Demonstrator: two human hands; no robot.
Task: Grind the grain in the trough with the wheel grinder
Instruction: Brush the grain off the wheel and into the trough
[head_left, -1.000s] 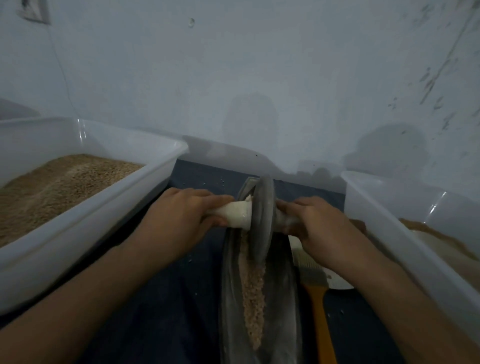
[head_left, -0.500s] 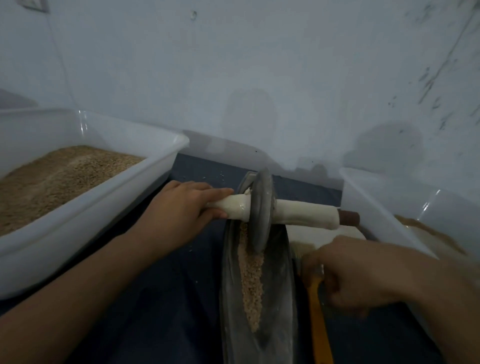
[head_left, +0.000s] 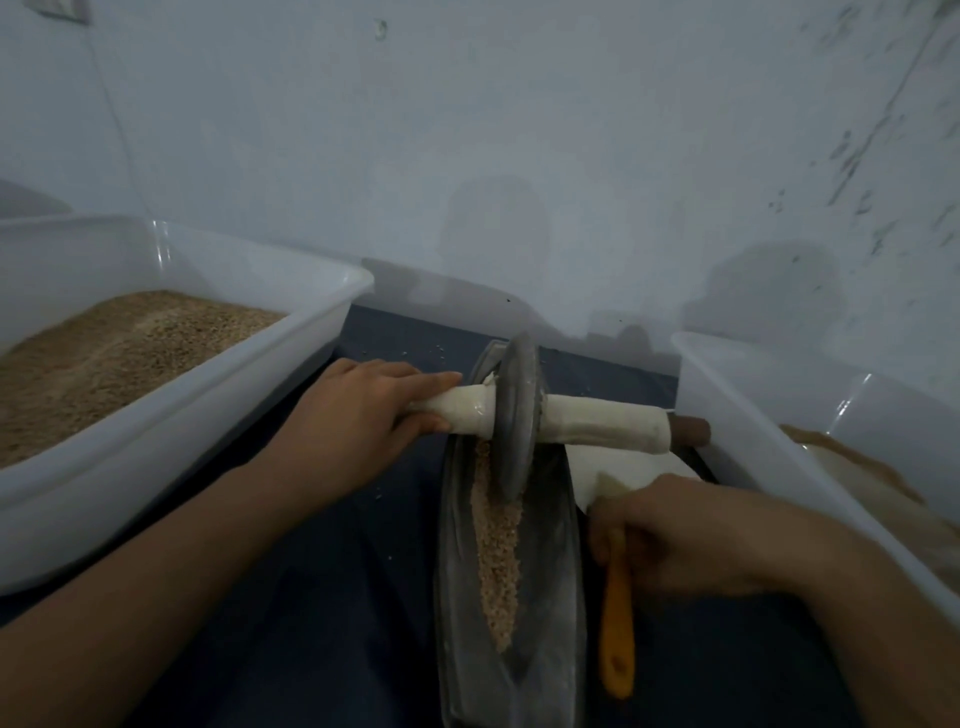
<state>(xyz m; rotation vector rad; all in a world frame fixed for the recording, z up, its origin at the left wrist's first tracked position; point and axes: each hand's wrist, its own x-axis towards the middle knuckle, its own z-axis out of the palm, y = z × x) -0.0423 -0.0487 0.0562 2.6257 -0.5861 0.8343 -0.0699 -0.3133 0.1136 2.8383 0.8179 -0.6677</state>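
Firmly, the left hand (head_left: 358, 415) curls round the left end of the white-wrapped handle (head_left: 602, 423) of the wheel grinder (head_left: 515, 415), whose grey disc stands upright at the far end of the trough (head_left: 550, 571). Its right end sticks out bare. Just right of the trough, the right hand (head_left: 670, 535) grips an orange-handled brush (head_left: 617, 618). Crushed grain (head_left: 498, 545) lies along the trough's bottom, on a dark mat (head_left: 322, 597). A white tub (head_left: 218, 405) of grain sits at the mat's left edge, another tub (head_left: 769, 441) at its right.
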